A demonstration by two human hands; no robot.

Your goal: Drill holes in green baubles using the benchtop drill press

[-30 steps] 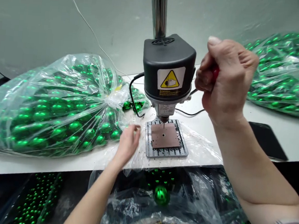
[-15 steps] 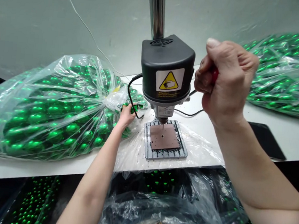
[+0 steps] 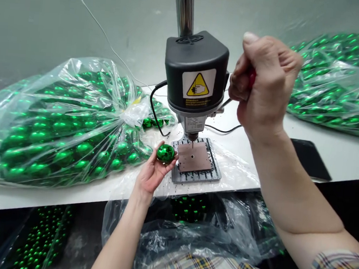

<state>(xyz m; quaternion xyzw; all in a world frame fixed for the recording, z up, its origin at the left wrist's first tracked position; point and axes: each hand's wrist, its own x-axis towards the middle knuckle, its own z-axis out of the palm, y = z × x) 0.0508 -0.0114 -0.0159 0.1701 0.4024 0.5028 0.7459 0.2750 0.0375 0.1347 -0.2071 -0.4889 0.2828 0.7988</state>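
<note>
My left hand point(image 3: 152, 170) holds a shiny green ball point(image 3: 165, 153) in its fingertips, just left of the small drill press's grey base plate point(image 3: 194, 175). A brown pad point(image 3: 194, 157) with a hole lies on that plate, under the drill bit point(image 3: 193, 143). My right hand point(image 3: 262, 85) is closed in a fist round the red-knobbed lever point(image 3: 251, 78) at the right side of the black drill head point(image 3: 196, 73).
A big clear bag of green balls point(image 3: 57, 124) lies left of the drill on the white table point(image 3: 67, 191); another bag point(image 3: 338, 81) lies at the back right. Below the table edge an open plastic bag point(image 3: 196, 232) holds more green balls. A dark flat pad point(image 3: 311, 158) lies on the right.
My left hand reached into the mouth of the left bag, then came back with a green ball and now holds it beside the base plate. The right fist stayed on the lever.
</note>
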